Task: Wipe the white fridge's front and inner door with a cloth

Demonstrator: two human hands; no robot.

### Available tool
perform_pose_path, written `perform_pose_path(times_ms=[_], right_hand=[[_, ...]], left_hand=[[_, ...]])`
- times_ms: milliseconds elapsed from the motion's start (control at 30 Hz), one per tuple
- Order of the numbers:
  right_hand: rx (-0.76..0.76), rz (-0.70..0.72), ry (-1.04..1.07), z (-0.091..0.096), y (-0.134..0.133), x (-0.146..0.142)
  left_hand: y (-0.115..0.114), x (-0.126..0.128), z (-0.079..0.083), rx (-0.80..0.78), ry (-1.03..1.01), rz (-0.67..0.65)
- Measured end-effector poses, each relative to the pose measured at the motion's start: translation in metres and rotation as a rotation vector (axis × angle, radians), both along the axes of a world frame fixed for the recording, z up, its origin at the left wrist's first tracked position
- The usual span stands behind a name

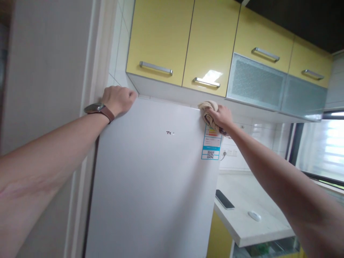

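Observation:
A tall white fridge (150,186) fills the middle of the view. My left hand (118,100), with a brown-strapped watch on the wrist, curls closed over the fridge's top left corner. My right hand (221,118) is closed on a beige cloth (208,109) and presses it against the fridge's top right corner, just above a blue energy label (211,145).
Yellow wall cabinets (188,39) with metal handles hang right above the fridge. To the right, a white counter (249,218) carries a dark phone (224,199) and a small white object (254,215). A window (322,147) lies at far right, a pale wall at left.

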State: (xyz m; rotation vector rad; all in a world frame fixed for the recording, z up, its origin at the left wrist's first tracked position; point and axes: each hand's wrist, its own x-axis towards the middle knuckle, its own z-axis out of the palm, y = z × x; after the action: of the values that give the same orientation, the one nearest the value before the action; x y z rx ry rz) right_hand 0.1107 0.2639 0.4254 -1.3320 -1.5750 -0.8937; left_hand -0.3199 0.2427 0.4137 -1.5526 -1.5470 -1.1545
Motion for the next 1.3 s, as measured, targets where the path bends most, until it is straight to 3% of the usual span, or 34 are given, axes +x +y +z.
perform_pose_path(times_ms=[400,967,1300], right_hand=[[0.164,0.043,0.032,-0.013,0.007,-0.001],[0.217,0.048,0.02,-0.017,0.012,-0.001],[0.224,0.09,-0.011,-0.018,0.014,0.002]], left_hand=[[0.008,0.001,-0.01,0.1,-0.024,0.137],[0.017,-0.002,-0.009,0.127,-0.045,0.097],[0.017,-0.001,-0.007,0.113,-0.003,0.154]])
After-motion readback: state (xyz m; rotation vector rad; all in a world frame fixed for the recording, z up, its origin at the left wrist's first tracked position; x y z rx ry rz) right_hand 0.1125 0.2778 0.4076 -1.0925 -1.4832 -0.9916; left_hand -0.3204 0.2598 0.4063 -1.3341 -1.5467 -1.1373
